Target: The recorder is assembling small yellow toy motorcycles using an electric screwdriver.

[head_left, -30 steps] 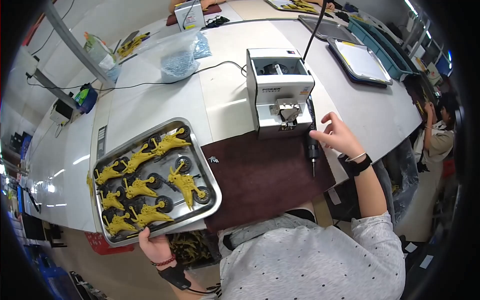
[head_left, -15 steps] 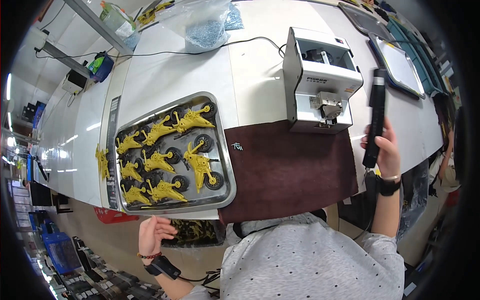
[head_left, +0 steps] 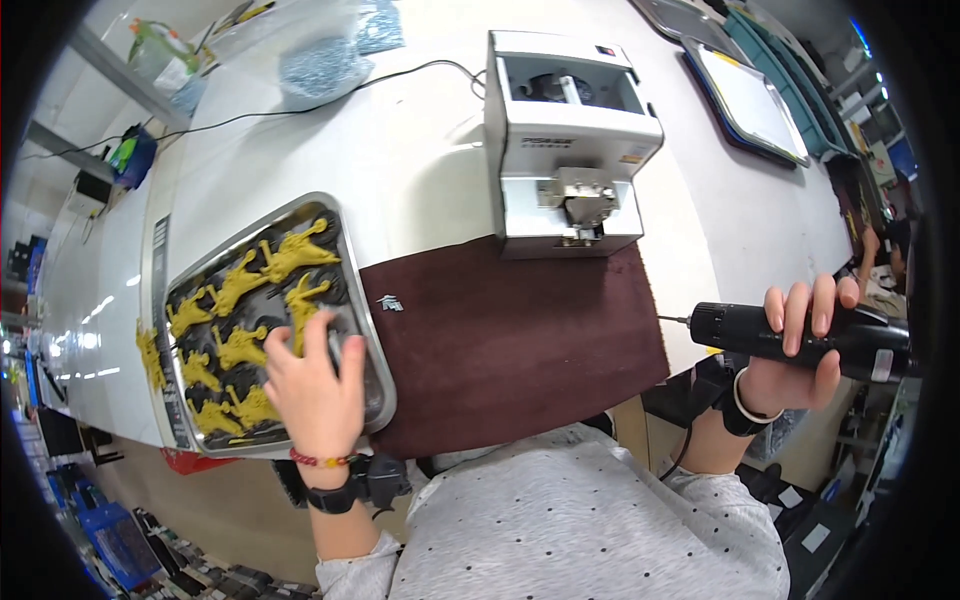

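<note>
My left hand is over the right side of a metal tray, fingers spread and thumb apart. Its fingertips are at a yellow toy motorcycle with black wheels; the hand partly covers the toy, and I see no closed grip. Several more such motorcycles lie in rows in the tray. My right hand is wrapped round a black electric screwdriver, held level above the right side. Its thin bit points left toward the dark red mat. A few small screws lie on the mat beside the tray.
A white desktop machine with a metal front mechanism stands behind the mat. Plastic bags of small bluish parts sit farther back, with a black cable running past. Framed trays lie at the back right. Yellow parts rest left of the tray.
My left hand has moved up from below the tray onto the motorcycle at its right side. My right hand has turned the screwdriver from upright to level, bit leftward. The whole view has shifted.
</note>
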